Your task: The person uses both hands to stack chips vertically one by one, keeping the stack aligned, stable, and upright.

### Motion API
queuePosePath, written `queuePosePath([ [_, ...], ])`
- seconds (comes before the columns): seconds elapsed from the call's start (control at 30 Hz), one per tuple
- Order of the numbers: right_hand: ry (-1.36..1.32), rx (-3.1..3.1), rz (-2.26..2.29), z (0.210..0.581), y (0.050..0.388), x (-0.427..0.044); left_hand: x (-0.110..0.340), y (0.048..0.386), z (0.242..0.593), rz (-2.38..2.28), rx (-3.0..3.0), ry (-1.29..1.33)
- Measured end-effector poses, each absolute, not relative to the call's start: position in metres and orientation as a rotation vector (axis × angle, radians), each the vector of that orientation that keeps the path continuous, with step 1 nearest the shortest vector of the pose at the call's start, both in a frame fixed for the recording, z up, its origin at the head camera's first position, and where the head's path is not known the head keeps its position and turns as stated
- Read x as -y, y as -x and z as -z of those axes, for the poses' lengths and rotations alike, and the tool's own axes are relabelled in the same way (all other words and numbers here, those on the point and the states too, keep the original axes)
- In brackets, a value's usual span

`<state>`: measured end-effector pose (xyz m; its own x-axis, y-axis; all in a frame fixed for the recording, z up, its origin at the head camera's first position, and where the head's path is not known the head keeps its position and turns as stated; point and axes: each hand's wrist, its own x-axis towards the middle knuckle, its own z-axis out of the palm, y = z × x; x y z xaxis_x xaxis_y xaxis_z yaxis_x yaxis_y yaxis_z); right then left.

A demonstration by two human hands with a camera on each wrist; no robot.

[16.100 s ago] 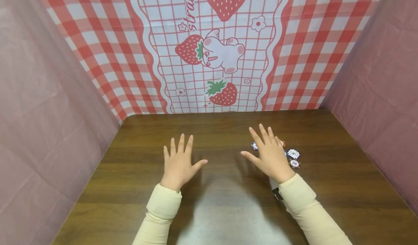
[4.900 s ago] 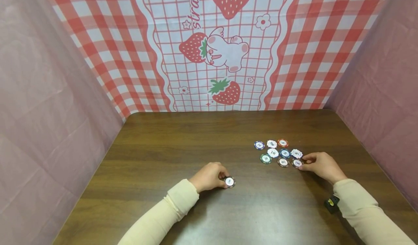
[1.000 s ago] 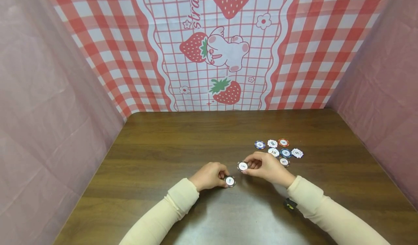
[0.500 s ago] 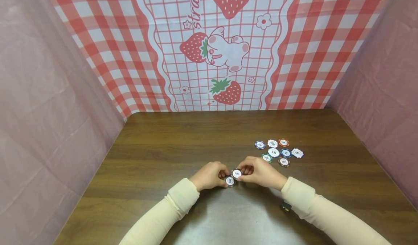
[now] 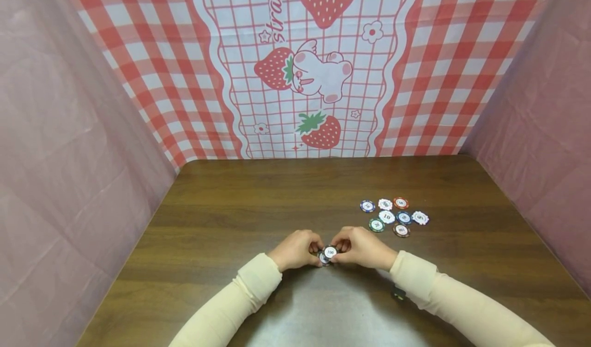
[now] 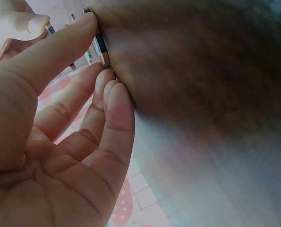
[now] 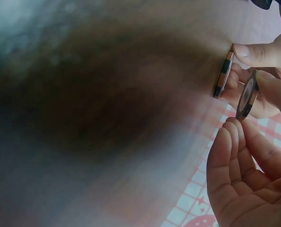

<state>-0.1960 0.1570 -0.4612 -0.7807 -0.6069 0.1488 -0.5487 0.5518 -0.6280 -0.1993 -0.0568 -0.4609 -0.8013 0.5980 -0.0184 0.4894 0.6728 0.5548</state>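
Observation:
At the middle of the table, my left hand [image 5: 295, 249] pinches a brown-edged poker chip [image 5: 322, 258] that lies flat on the wood. Its dark and orange rim [image 7: 224, 73] shows on the table in the right wrist view. My right hand [image 5: 362, 247] holds a second brown-edged poker chip [image 5: 330, 252], marked 100, between thumb and fingers. That chip [image 7: 247, 94] is raised off the table, apart from the lower one, and covers part of it in the head view. In the left wrist view my left thumb and fingers grip the lower chip [image 6: 102, 49] by its edge.
Several loose poker chips lie flat in a cluster to the right, among them a white 10 chip [image 5: 387, 216], a green 20 chip [image 5: 376, 225] and a brown 100 chip [image 5: 401, 230]. A checked strawberry cloth [image 5: 318, 131] hangs behind the wooden table [image 5: 208, 208].
The right hand took a brown chip from the cluster's right end and brought it left, now over the left hand's chip. The left hand has stayed in place over the last few seconds.

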Motion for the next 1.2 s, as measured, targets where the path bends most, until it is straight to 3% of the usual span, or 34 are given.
queuePosePath([
  [1.2,1.0,-2.744,0.829,0.459,0.195,-0.14,0.057,0.199,0.461,-0.784,-2.676,-0.867],
])
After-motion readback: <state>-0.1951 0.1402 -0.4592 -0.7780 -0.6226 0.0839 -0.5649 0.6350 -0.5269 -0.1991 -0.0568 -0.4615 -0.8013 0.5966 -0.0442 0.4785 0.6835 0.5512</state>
